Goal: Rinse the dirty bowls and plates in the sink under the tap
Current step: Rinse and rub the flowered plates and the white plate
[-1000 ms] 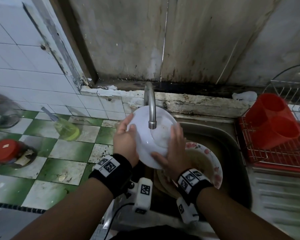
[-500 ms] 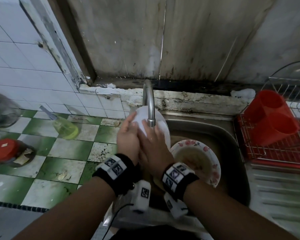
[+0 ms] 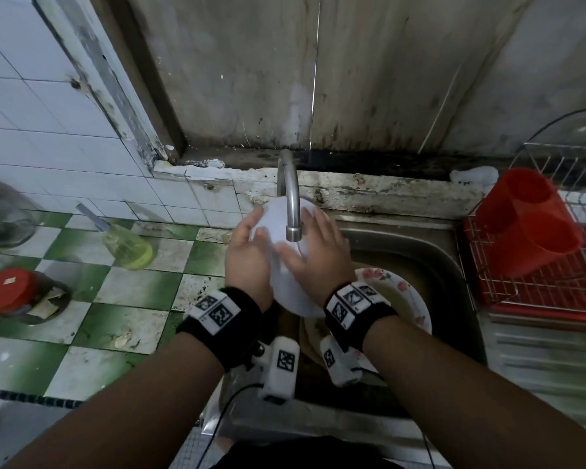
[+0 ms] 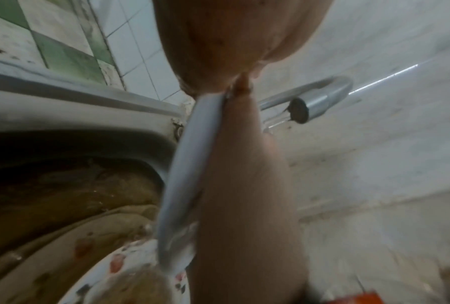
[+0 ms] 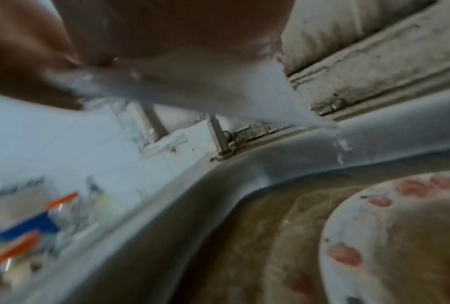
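Observation:
A white plate (image 3: 290, 296) is held tilted under the steel tap (image 3: 291, 201), and a thin stream runs onto it. My left hand (image 3: 247, 262) grips the plate's left edge. My right hand (image 3: 315, 258) lies flat on its face with fingers straight. In the left wrist view the plate (image 4: 187, 168) is edge-on, with the right hand (image 4: 247, 195) pressed along it and the tap's mouth (image 4: 298, 109) beyond. In the right wrist view water drips off the plate (image 5: 218, 96). A dirty floral plate (image 3: 406, 299) lies in the sink (image 3: 454, 265) in brown water.
A red wire drying rack (image 3: 508, 292) with a red cutlery holder (image 3: 528, 225) stands right of the sink. On the green-and-white tiled counter at left stand a yellow soap bottle (image 3: 127, 247), a red-lidded jar (image 3: 11, 292) and a glass jar (image 3: 4, 218).
The plate was turned edge-on and back towards me under the tap. My right hand slid from beside the left hand rightwards across the plate's face. The left hand kept its grip.

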